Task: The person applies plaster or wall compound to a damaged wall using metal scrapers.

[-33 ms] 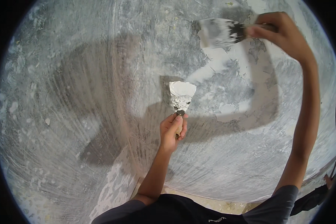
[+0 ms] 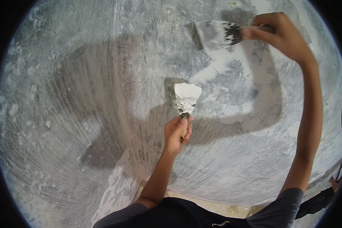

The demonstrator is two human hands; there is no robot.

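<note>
My left hand (image 2: 173,136) is closed round the handle of a small putty knife (image 2: 188,91), held upright in front of the wall (image 2: 224,159). White putty is heaped over its blade. Higher up and to the right, my right hand (image 2: 283,36) grips a wider putty knife (image 2: 216,35) by its handle. That blade points left, lies close to or against the wall, and is smeared with white. Below it spreads a patch of fresh white putty (image 2: 216,64) on the grey surface. Whether the whole blade edge touches the wall, I cannot tell.
Two grey wall faces seem to meet at a corner line (image 2: 131,144) left of my left arm. A pale strip of floor (image 2: 220,208) shows at the bottom. Part of another person, a dark sleeve (image 2: 317,203), appears at the lower right rim. Shadows of my arms fall across the wall.
My right hand and the wide putty knife have shifted a little to the left along the wall. The small putty knife in my left hand has drifted slightly right.
</note>
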